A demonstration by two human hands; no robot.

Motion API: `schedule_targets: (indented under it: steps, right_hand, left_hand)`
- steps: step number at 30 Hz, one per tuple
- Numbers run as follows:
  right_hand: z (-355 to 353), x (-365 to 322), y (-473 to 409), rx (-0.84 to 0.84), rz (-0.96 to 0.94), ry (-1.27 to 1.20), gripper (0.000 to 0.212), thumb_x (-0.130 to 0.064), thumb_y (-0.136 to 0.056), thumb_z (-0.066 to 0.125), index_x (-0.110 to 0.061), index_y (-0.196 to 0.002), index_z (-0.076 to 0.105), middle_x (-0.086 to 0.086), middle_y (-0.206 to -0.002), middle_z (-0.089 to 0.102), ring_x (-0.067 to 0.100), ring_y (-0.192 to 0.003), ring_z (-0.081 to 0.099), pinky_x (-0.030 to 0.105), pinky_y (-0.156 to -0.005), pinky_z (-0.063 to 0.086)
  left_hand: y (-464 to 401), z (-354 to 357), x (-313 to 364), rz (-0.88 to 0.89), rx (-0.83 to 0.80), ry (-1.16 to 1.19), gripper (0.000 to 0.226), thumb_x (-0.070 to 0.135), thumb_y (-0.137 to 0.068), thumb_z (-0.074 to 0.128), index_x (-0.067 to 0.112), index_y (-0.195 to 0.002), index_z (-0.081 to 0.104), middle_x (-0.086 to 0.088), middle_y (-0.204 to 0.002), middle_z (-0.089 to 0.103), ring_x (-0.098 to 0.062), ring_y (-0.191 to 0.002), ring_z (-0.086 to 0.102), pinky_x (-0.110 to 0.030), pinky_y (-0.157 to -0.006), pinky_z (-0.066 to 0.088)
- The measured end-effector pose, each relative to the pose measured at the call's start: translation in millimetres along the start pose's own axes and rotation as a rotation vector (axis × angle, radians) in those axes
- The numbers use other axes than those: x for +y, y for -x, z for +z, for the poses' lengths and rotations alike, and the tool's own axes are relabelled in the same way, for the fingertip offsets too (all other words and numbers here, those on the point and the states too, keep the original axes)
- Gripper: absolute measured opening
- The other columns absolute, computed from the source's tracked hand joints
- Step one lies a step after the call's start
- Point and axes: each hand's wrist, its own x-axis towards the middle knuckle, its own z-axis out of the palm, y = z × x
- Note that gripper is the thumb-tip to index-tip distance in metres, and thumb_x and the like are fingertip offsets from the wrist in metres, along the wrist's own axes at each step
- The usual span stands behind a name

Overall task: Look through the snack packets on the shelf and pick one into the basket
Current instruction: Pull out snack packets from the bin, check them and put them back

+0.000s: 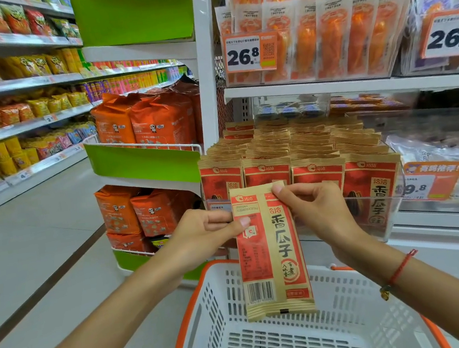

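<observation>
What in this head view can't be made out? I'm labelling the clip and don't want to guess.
- Basket: near end cut off by the bottom edge; its handles are mostly out of view.
- Held packet: small print and date code too small to read; top corners covered by the left hand and right hand.
- Price tag: first digit hidden behind the clear bin's edge.
- Far left shelves: labels blurred.

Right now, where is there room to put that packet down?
The white plastic basket with orange rim looks bare inside, right under the brown-and-red paper packet both hands hold. The clear shelf bin behind is crammed with matching packets. The grey floor on the left is open.
</observation>
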Motion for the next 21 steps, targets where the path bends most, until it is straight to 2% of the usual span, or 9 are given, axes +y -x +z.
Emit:
schedule_targets:
  steps: [2,5,8,10,12,15,18,21]
  right_hand:
    - [0.4,-0.1,-0.6,-0.016,0.004,0.013,0.018,-0.031,-0.093,0.061,-0.02,-0.088,0.074,-0.004,-0.078,0.076,0.01,-0.075,0.073,0.02,-0.066,0.054]
    - [0.8,-2.9,-0.1,-0.103,-0.002,0.037,0.018,-0.032,-0.092,0.06,-0.017,-0.095,0.07,-0.004,-0.081,0.075,0.007,-0.077,0.072,0.02,-0.067,0.055]
    - [3.0,-0.9,0.9,-0.22,-0.024,0.097,0.027,-0.032,-0.089,0.064,-0.021,-0.113,0.062,0.0,-0.093,0.074,0.009,-0.085,0.071,0.023,-0.071,0.058]
    - [5.8,2.2,1.7,-0.252,-0.085,0.144,0.035,-0.027,-0.087,0.068,-0.025,-0.12,0.056,-0.003,-0.102,0.071,0.01,-0.089,0.069,0.024,-0.076,0.058]
    - [8.7,3.0,3.0,-0.234,-0.152,0.116,0.037,-0.02,-0.087,0.071,-0.022,-0.121,0.058,-0.005,-0.108,0.07,0.009,-0.093,0.068,0.026,-0.079,0.058]
    - [11.0,0.9,4.0,-0.178,-0.218,0.081,0.029,-0.013,-0.086,0.072,-0.021,-0.112,0.062,-0.011,-0.108,0.07,0.004,-0.097,0.067,0.024,-0.08,0.057]
    - [11.5,3.6,3.4,-0.122,-0.248,0.128,0.027,-0.012,-0.084,0.073,-0.026,-0.104,0.062,-0.015,-0.106,0.069,0.0,-0.101,0.065,0.027,-0.088,0.056]
    - [9.9,4.8,4.4,-0.074,-0.269,0.299,0.03,-0.025,-0.083,0.075,-0.028,-0.11,0.062,-0.021,-0.109,0.065,-0.005,-0.103,0.06,0.02,-0.085,0.052]
  left_hand:
    - [0.1,-0.9,-0.4,0.011,0.039,0.004,0.019,0.029,-0.087,0.068,0.026,-0.106,0.072,0.008,-0.093,0.076,0.0,-0.086,0.071,-0.009,-0.065,0.051]
    - [-1.9,-4.3,-3.1,0.031,0.134,0.01,0.022,0.031,-0.085,0.07,0.026,-0.107,0.072,0.006,-0.095,0.076,-0.007,-0.093,0.071,-0.026,-0.083,0.057]
    - [-3.2,-8.4,-2.4,0.072,0.276,0.122,0.014,0.027,-0.087,0.068,0.026,-0.1,0.072,0.008,-0.088,0.077,-0.007,-0.09,0.072,-0.024,-0.077,0.058]
    - [-4.8,-12.4,-2.0,0.083,0.373,0.189,0.021,0.027,-0.087,0.068,0.02,-0.107,0.072,0.005,-0.092,0.077,-0.01,-0.093,0.071,-0.027,-0.082,0.056]
    - [-4.7,-14.3,-1.3,0.089,0.427,0.215,0.027,0.027,-0.09,0.065,0.016,-0.114,0.07,0.001,-0.097,0.076,-0.013,-0.096,0.071,-0.029,-0.086,0.056]
    - [-3.4,-10.6,-1.1,0.105,0.447,0.234,0.028,0.028,-0.092,0.063,0.016,-0.116,0.069,0.001,-0.098,0.076,-0.014,-0.097,0.071,-0.028,-0.086,0.056]
    - [-3.0,-4.6,-1.7,0.124,0.461,0.235,0.024,0.027,-0.092,0.064,0.019,-0.114,0.069,0.004,-0.097,0.076,-0.008,-0.093,0.071,-0.019,-0.079,0.056]
    - [-3.8,-0.5,-3.9,0.118,0.486,0.25,0.023,0.027,-0.09,0.066,0.019,-0.111,0.07,0.005,-0.095,0.076,-0.003,-0.09,0.071,-0.013,-0.069,0.055]
